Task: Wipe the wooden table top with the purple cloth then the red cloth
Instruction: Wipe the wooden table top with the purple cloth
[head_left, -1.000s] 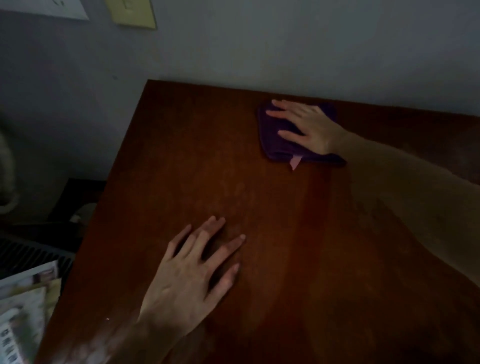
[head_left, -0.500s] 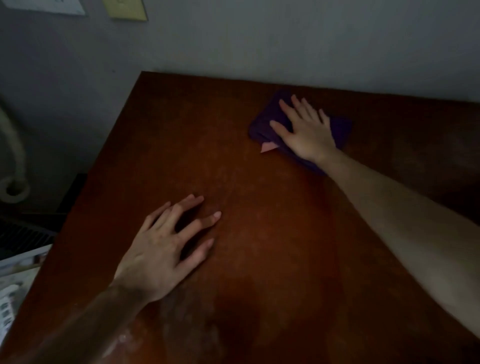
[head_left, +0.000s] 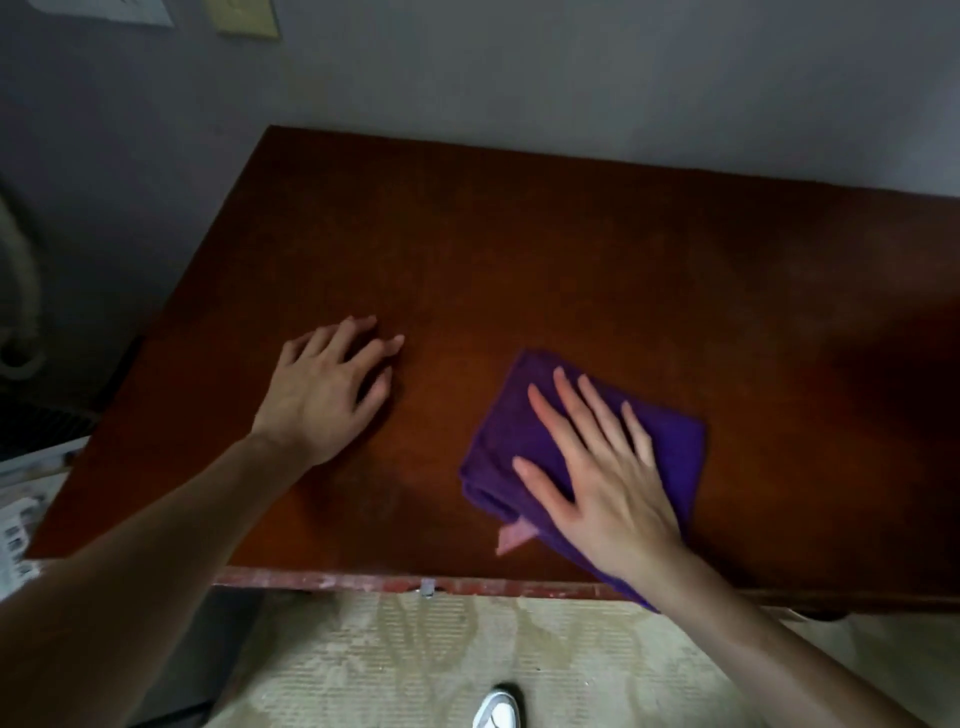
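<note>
Right hand (head_left: 608, 483) flat, fingers spread, pressing cloth (head_left: 670, 447) beneath palm to wipe; left hand (head_left: 322, 395) open, bracing on table (head_left: 519, 249).

Both forearms are bare up to the edge of the shot, no sleeves, watch or rings on the left hand (head_left: 324, 392) or right hand (head_left: 605, 480). There's a white shoe toe (head_left: 497, 711) (bit blurry) with a grey-looking trim.

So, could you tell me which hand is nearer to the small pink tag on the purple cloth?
The right hand. It lies flat on the purple cloth, just beside the pink tag. The left hand rests on the bare wooden table top, well off to the left.
</note>
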